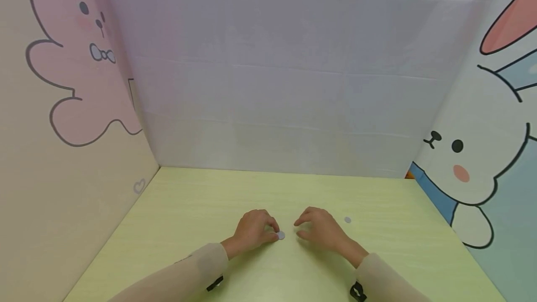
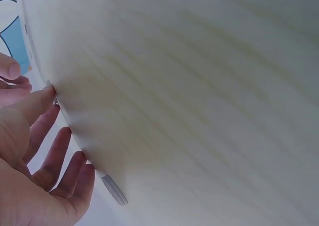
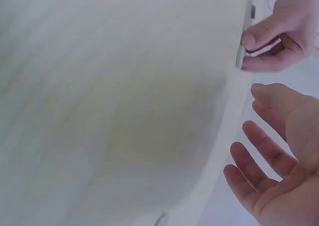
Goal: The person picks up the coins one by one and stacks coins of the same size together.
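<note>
Thumb and index finger of my left hand (image 1: 255,229) pinch a small, flat, light grey disc (image 1: 281,235) by its edge, low over the table. In the right wrist view the disc (image 3: 240,56) is tilted up on edge between those fingertips. My right hand (image 1: 320,229) hovers just to the right, fingers loosely bent and parted, holding nothing. A second grey disc (image 1: 347,220) lies flat beyond it to the right. Near the left little finger, the left wrist view has a thicker grey round piece (image 2: 114,190), which the left hand hides from the head view.
The pale yellow-green table (image 1: 268,274) ends at a white sheet (image 1: 272,83) at the back. Panels with a pink cartoon figure (image 1: 84,83) and a white rabbit (image 1: 482,162) stand along the left and right sides.
</note>
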A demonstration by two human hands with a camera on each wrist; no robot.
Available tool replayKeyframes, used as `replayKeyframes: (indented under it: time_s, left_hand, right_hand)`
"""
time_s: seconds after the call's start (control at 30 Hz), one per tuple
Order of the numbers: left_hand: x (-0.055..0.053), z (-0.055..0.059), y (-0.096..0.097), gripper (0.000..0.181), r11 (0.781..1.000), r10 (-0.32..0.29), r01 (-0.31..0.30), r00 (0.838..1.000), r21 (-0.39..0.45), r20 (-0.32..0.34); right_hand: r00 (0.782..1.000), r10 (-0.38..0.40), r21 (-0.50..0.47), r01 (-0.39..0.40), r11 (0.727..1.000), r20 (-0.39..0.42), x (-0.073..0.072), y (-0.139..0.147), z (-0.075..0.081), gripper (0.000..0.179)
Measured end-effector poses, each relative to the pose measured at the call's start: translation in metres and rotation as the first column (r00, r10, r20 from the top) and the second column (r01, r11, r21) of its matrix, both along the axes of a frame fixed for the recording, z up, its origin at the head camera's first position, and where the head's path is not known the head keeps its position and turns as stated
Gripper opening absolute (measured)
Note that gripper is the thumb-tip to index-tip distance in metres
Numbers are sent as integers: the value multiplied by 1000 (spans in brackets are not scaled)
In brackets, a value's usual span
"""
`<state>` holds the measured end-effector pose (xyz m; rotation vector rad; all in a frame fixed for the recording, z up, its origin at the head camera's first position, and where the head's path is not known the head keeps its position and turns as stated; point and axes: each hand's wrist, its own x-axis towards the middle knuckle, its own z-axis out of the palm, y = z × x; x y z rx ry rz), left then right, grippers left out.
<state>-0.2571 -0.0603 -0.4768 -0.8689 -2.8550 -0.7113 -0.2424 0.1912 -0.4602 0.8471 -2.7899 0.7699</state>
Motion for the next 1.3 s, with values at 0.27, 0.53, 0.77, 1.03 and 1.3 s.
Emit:
replayKeyframes:
  time_s: [0.27, 0.53, 0.77, 1.03, 1.3]
  left_hand:
    - [1, -1, 0, 9, 1000, 11, -11, 1000, 12, 10]
    - [1, -2, -1, 9, 1000, 10, -11, 1000, 26, 17]
    - [2, -2, 0, 9, 1000, 9, -10, 1000, 22, 9]
    - [2, -2, 0, 9, 1000, 9, -9, 1000, 14, 13]
    - [2, -2, 0, 10, 1000, 6, -6, 1000, 11, 4]
  right_hand:
    - [997, -77, -48, 76, 996, -23, 5, 38, 6, 12]
    - [993, -119, -39, 118, 992, -10, 12, 68, 2, 12]
    - [989, -150, -19, 150, 989, -6, 16, 90, -9, 11]
    - [987, -156, -32, 157, 987, 38, 24, 108, -18, 9]
    - [990, -122, -12, 123, 992, 65, 29, 115, -18, 17]
